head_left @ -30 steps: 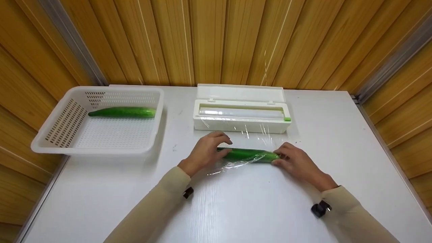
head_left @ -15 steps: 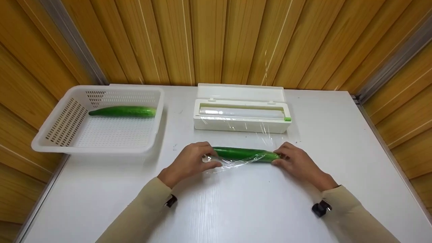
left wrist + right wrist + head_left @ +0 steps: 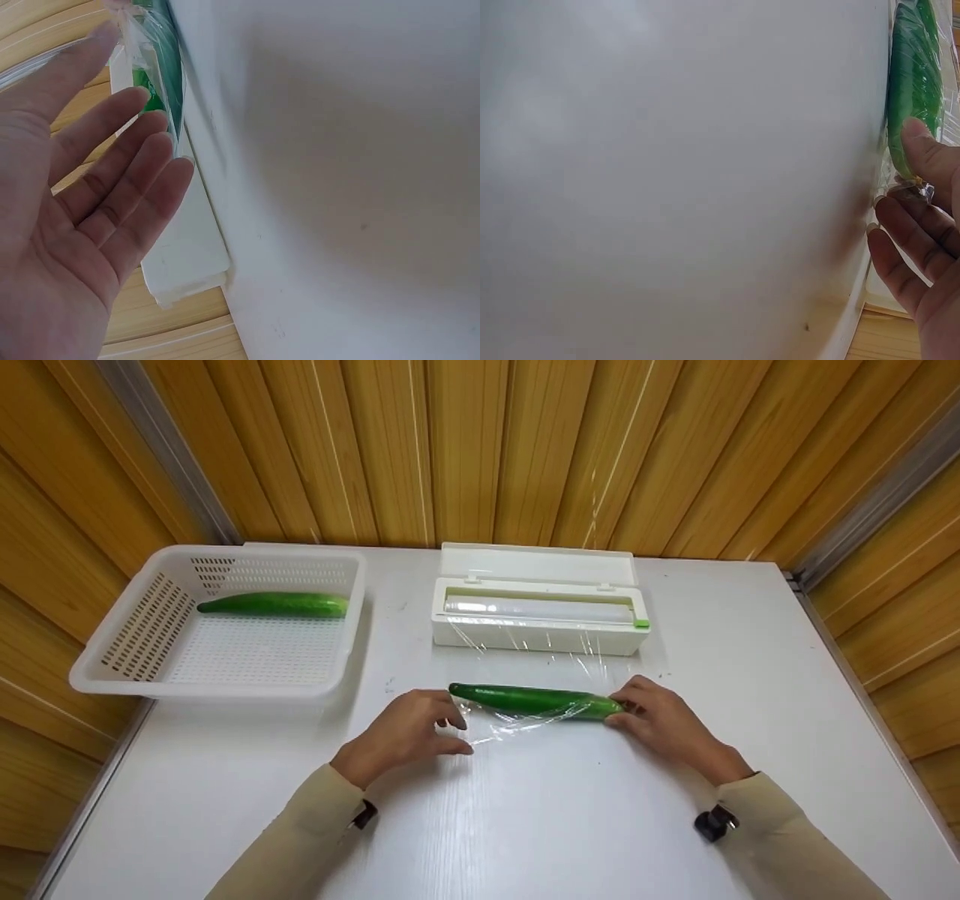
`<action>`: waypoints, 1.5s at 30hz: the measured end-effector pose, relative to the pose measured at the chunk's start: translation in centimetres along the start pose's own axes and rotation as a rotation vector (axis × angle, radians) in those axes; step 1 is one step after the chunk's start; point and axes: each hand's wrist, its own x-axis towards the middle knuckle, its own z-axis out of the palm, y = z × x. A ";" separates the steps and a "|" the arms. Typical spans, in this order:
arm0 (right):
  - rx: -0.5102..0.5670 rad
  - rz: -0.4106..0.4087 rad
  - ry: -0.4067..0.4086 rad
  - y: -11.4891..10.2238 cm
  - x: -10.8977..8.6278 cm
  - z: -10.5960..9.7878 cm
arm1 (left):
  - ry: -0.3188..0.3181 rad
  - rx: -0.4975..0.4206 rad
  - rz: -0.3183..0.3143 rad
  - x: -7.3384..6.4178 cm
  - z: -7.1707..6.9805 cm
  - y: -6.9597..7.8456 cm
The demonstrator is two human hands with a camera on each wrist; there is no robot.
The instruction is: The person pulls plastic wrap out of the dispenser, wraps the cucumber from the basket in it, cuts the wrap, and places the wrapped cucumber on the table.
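Observation:
A green cucumber (image 3: 517, 699) lies sideways on the white table, with clear cling film (image 3: 521, 724) drawn over its right part and along its near side. My right hand (image 3: 664, 724) holds the pale right end; in the right wrist view the thumb lies on the cucumber (image 3: 915, 82) and bunched film shows by the fingers. Just left of the dark tip, my left hand (image 3: 401, 735) is held with fingers and thumb apart, close to the film's left edge. The left wrist view shows these fingers (image 3: 112, 195) loosely extended, with nothing in the palm.
Behind the cucumber stands a white cling film box (image 3: 540, 639), lid raised, a roll (image 3: 536, 607) inside and film stretching forward from it. A white plastic basket (image 3: 210, 690) at the back left contains another cucumber (image 3: 277, 604). Wood-look panels (image 3: 465, 450) border the table.
My left hand has moved left and toward me, off the cucumber and along the film, so the cucumber's dark tip now shows. My right hand has stayed at the right end.

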 end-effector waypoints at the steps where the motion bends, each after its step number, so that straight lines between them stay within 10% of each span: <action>1: 0.000 -0.001 0.000 0.0 0.0 0.0 | -0.001 0.010 -0.001 0.0 0.1 0.0; 15: 0.016 -0.022 0.029 -0.2 0.0 0.1 | 0.015 0.046 0.038 -0.1 1.0 -0.1; 33: -0.011 0.019 -0.021 -0.2 0.1 -0.1 | 0.274 -0.017 0.050 0.9 -1.2 -0.3; 45: -0.044 -0.032 0.014 -0.1 0.0 0.1 | 0.331 -0.010 0.066 3.3 -2.9 -0.6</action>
